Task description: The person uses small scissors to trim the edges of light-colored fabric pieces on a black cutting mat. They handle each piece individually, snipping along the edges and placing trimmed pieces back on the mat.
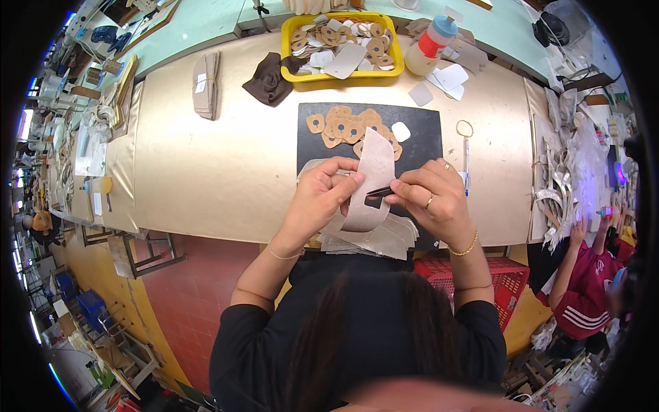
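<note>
My left hand (321, 199) pinches the edge of a pale beige, curved panel (376, 161) between thumb and fingers, held up above the black mat (425, 130). In my right hand (432, 196) is a pair of dark tweezers (382, 192), closed in by the fingers. Their tips reach over the panel, at a small dark squarish spot; whether that is a hole or a patch I cannot tell. Below the hands lies a stack of similar beige panels (377, 237) at the table's near edge. Beyond the panel, several tan pieces with dark centres (341, 126) lie loosely heaped on the mat.
A yellow tray (286, 41) full of cut pieces stands at the back, beside a glue-like bottle with a blue cap (431, 47). Dark cloth (268, 80) and a tied beige bundle (205, 86) lie left. A pen (467, 161) is at right; a red crate (504, 285) stands below.
</note>
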{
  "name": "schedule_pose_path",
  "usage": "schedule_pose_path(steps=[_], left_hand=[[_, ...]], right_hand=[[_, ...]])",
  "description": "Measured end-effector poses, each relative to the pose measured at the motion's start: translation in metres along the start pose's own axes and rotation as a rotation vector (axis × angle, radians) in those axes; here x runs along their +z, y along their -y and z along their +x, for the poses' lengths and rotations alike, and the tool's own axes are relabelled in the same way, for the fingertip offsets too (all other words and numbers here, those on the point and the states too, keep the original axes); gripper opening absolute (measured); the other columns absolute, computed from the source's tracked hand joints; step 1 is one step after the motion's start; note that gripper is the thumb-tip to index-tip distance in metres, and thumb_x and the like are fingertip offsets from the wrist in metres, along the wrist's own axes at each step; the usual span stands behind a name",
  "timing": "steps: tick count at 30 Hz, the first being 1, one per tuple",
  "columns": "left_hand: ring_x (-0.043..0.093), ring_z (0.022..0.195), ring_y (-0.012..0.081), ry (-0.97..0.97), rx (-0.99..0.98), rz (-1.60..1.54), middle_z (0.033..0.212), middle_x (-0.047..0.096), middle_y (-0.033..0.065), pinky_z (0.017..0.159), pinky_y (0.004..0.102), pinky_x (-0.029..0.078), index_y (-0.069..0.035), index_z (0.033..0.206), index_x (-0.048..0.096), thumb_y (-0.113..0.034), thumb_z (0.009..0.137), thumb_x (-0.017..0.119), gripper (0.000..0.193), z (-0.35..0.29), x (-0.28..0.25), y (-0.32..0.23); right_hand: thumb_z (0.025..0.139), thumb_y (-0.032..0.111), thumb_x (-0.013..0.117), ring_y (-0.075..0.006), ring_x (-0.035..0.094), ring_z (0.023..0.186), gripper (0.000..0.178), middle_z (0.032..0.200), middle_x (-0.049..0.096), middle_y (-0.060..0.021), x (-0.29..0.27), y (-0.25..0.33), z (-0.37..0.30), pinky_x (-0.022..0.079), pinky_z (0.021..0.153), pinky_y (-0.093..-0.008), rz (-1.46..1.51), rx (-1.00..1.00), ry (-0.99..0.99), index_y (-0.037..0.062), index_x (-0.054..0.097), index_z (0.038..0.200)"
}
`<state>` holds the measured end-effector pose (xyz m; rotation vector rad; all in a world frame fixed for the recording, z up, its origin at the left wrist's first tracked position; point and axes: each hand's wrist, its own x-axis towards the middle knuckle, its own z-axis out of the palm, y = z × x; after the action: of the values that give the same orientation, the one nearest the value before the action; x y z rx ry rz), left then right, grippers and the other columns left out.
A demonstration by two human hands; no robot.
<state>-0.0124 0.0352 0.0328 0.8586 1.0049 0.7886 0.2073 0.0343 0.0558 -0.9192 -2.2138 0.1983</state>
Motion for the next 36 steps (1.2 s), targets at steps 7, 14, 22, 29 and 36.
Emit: schedule_pose_path(steps=[7,14,22,29,36], left_hand=[[0.053,0.060,0.0011,0.046,-0.015,0.021,0.071,0.064,-0.0016,0.054,0.0179,0.040,0.000,0.107,0.061,-0.012,0.093,0.064,0.018,-0.002,-0.001,-0.002],[0.056,0.065,0.0031,0.040,-0.010,0.054,0.076,0.067,0.0004,0.058,0.0198,0.043,0.001,0.106,0.063,-0.010,0.092,0.064,0.018,-0.002,0.000,-0.006],[0.067,0.073,0.0231,0.203,0.625,1.361,0.091,0.069,0.0098,0.060,0.0341,0.052,-0.007,0.101,0.067,-0.023,0.086,0.068,0.022,-0.019,0.014,0.030],[0.065,0.078,0.0300,0.495,0.355,1.124,0.086,0.065,0.0100,0.068,0.0407,0.051,-0.005,0.096,0.068,-0.030,0.087,0.065,0.026,-0.008,0.001,0.055],[0.057,0.095,0.0307,0.193,0.534,1.324,0.097,0.057,0.0121,0.085,0.0415,0.044,-0.005,0.099,0.065,-0.026,0.080,0.073,0.030,0.019,-0.012,0.050]], right_hand=[[0.069,0.020,0.082,-0.0165,0.055,0.065,0.021,0.075,0.063,-0.0004,0.000,-0.007,0.000,0.038,0.058,-0.0313,0.107,-0.033,0.035,0.0086,0.066,0.077],[0.067,0.018,0.084,-0.0185,0.059,0.066,0.024,0.075,0.066,-0.0024,-0.005,-0.014,-0.014,0.041,0.061,-0.0316,0.504,0.042,0.061,0.0072,0.067,0.079],[0.064,0.007,0.086,-0.0166,0.060,0.066,0.025,0.078,0.069,-0.0085,-0.019,-0.024,-0.046,0.045,0.058,-0.0278,0.556,0.341,-0.255,0.0024,0.067,0.079],[0.072,0.016,0.083,-0.0129,0.051,0.064,0.042,0.083,0.058,-0.0062,-0.011,-0.010,-0.041,0.041,0.058,-0.0262,1.029,0.460,-0.554,0.0036,0.057,0.103],[0.099,0.023,0.054,-0.0276,0.060,0.078,0.018,0.100,0.058,-0.0160,-0.012,0.074,0.012,0.047,0.070,-0.0408,2.356,0.050,0.009,0.0067,0.054,0.107]])
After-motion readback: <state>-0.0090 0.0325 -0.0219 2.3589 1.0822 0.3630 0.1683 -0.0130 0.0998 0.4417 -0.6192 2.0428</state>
